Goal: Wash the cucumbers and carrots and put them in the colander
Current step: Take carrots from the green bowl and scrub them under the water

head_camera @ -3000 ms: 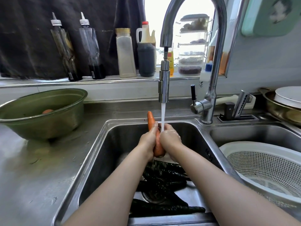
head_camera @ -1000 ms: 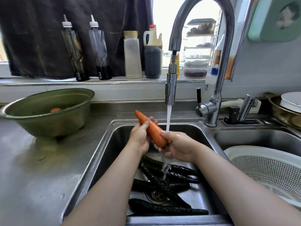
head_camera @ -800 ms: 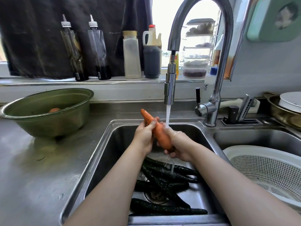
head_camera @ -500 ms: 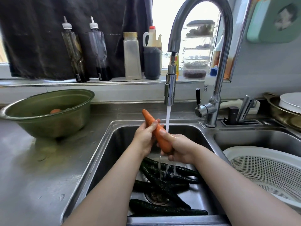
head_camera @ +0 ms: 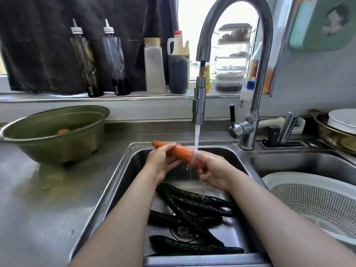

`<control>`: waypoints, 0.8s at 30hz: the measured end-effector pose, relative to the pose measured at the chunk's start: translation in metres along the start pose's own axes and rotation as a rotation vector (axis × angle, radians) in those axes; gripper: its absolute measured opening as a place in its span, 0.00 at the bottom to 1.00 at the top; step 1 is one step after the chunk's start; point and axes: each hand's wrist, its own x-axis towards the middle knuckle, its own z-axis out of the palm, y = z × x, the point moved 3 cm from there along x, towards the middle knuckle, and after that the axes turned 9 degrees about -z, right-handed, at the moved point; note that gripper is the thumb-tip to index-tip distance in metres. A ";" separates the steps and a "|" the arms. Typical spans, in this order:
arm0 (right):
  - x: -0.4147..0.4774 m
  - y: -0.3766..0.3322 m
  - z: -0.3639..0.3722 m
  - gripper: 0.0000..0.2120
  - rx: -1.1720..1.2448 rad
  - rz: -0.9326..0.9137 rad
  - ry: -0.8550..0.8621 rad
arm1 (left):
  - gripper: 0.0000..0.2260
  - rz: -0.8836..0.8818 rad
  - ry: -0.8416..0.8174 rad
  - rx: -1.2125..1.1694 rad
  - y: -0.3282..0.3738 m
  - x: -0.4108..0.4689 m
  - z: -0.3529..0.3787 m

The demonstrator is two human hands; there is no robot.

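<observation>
Tipped flatter than a moment earlier, the carrot (head_camera: pixel 180 151) sat under the stream (head_camera: pixel 196 136) over the left sink (head_camera: pixel 123 180), our left hand (head_camera: pixel 160 163) and right hand (head_camera: pixel 214 171) both gripping it, washing unfinished, we judged.
</observation>
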 end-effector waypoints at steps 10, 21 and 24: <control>0.012 0.002 -0.027 0.20 -0.339 -0.142 0.270 | 0.15 -0.281 -0.307 0.751 0.003 -0.021 -0.023; 0.004 0.001 0.002 0.20 -0.280 -0.220 0.035 | 0.35 -0.286 -0.253 0.716 -0.031 -0.023 -0.003; 0.003 0.004 0.005 0.13 -0.157 -0.201 -0.037 | 0.39 -0.273 -0.278 0.683 -0.030 -0.025 0.000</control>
